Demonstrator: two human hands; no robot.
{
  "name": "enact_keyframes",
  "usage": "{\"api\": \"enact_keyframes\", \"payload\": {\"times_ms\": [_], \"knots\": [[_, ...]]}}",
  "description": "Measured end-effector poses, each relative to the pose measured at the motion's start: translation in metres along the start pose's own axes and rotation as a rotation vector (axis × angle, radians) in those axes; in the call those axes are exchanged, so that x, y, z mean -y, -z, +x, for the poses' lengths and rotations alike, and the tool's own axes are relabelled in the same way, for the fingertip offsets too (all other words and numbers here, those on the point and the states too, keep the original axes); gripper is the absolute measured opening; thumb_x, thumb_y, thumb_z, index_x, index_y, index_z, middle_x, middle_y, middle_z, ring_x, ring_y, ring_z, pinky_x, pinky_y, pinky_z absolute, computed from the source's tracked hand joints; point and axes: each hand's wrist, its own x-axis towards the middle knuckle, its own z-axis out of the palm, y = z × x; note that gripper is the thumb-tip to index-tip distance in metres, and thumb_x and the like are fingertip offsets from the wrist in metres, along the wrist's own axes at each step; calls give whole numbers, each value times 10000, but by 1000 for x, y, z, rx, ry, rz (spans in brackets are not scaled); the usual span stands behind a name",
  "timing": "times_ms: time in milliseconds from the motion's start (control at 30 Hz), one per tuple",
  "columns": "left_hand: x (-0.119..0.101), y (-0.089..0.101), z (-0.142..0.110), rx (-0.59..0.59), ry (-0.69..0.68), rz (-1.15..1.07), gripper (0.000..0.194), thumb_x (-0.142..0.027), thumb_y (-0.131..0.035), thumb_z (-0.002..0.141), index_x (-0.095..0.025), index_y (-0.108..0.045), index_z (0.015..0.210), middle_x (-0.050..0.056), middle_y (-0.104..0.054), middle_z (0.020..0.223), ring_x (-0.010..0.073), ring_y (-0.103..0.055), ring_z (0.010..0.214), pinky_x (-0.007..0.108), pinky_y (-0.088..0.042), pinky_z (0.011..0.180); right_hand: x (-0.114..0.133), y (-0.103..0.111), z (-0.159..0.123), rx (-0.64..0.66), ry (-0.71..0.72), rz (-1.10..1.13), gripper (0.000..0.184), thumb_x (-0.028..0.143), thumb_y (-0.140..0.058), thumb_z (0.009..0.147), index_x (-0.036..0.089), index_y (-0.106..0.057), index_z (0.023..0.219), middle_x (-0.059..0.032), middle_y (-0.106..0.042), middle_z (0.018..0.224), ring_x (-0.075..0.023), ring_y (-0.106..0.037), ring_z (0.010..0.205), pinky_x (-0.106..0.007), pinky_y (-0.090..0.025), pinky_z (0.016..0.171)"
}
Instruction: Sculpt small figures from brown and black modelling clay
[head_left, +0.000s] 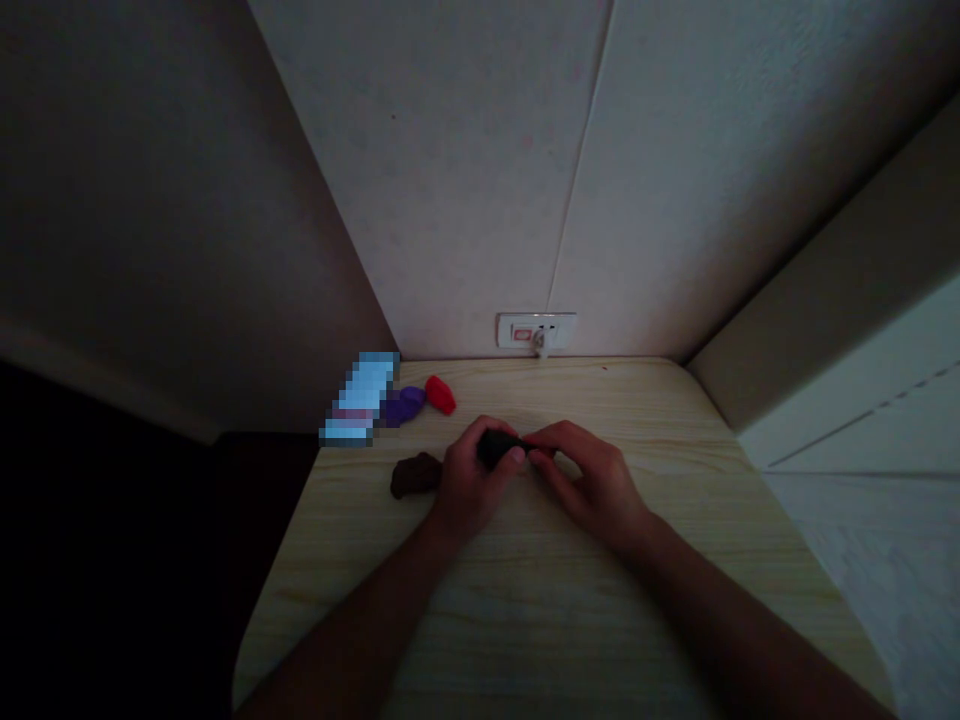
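In the head view, two bare hands work over the middle of a pale wood-grain worktop [705, 560], with both forearms reaching in across its near side. The left hand [471, 478] has its grip curled around a black clay-like lump [495, 447], its thumb laid along the near side. The right hand [592, 480] keeps a narrow grip, thumb and index finger pinched together at the lump's slim end, which points toward the worktop's right edge. The black lump sits between the two hands, roughly midway between the left and right edges and nearer the far edge than the near one. On the left hand's outer side, toward the left edge, lies a brown lump [415, 475]; whether the hand touches it cannot be told. Farther back, near the far left corner, a purple lump [406, 404] lies just beside a smaller red lump [441, 395]. A bright, pixelated rectangular object [360, 400] stands out at the left edge by that same corner, partly overlapping the purple lump in the view. Behind the far edge rises a light wall [450, 200], bearing a socket plate [517, 331] with a plug [540, 342] in it.
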Motion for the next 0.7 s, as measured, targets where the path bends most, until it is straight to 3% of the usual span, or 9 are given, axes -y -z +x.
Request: {"api": "enact_keyframes", "payload": {"times_ms": [333,700], "knots": [[-4,-1,-1,23,-54,-45,168,-272,-686,853,-200,-628,992,29,-649,943,197,-603,905,307,-480,831,-2,-3,-1,-86,10,30,174,128,-655,940,212,-753,1057,-65,-767,902,-178,-722,803,-302,-609,720],[0,-2,-1,39,-58,-25,185,-290,-687,857,-202,-612,1002,15,-628,905,175,-590,840,281,-468,765,-2,-4,1,-152,19,-14,146,95,-685,883,196,-730,978,-31,-726,779,-148,-687,691,-259,-575,651]]}}
